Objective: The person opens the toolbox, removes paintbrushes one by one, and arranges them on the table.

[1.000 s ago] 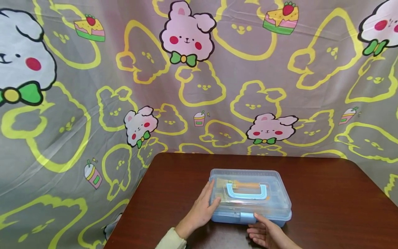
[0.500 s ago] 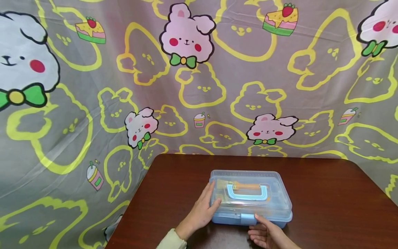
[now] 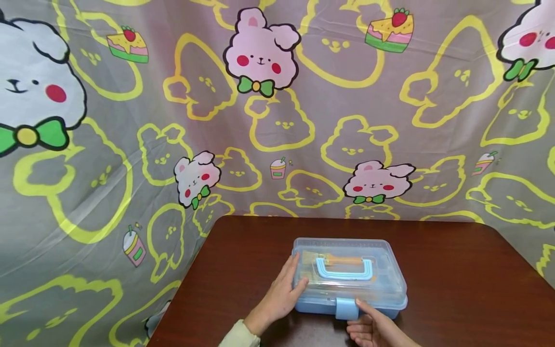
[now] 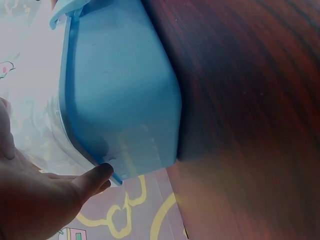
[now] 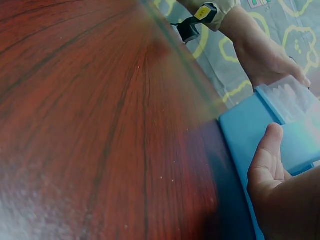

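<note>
Now | box: lid down, brush inside | left hand: flat on lid | right hand: thumb at latch

No legible text, brand, number or sign is found in any view. The printed backdrop cloth carries only pictures: rabbit faces, cake slices and drink cups, with no lettering. The clear lid of the blue box, at lower centre of the head view, bears no readable label. In the right wrist view, a small yellow tag is seen at the upper right of the frame, on a black strap at the other wrist; any marking on it is too small to be read.
</note>
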### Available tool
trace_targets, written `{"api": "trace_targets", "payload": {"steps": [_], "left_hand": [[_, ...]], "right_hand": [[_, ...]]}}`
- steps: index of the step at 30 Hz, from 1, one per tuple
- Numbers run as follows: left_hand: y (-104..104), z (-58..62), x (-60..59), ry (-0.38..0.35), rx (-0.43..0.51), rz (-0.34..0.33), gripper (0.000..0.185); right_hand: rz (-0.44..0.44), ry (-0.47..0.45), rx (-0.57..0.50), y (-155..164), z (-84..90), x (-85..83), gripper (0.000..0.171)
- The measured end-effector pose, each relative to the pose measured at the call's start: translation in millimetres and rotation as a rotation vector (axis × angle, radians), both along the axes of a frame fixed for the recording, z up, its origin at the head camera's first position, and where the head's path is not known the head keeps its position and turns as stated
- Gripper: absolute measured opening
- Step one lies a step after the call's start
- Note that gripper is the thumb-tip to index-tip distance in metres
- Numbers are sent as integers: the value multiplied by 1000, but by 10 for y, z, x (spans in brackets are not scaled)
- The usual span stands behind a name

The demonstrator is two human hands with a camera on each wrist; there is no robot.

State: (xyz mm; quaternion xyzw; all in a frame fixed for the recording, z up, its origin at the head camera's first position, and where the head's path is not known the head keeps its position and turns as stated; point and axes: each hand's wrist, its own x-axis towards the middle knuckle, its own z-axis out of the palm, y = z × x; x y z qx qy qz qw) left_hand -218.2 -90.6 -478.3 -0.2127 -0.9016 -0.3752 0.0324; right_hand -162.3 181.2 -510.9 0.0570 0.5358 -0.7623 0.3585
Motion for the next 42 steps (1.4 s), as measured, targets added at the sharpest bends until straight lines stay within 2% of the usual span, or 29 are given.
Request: {"api": "trace_targets", "payload": {"steps": [16, 35, 42], "left_hand": [[-11, 2, -4, 18, 2, -13, 66], [7, -2, -15, 12, -2, -8, 67], [0, -6, -16, 20, -1, -13, 67]], "right_hand": [[8, 23, -18, 4, -8, -4, 58], [95, 79, -85, 68, -98, -49, 50], [75, 71, -51, 73, -93, -33, 48]]}}
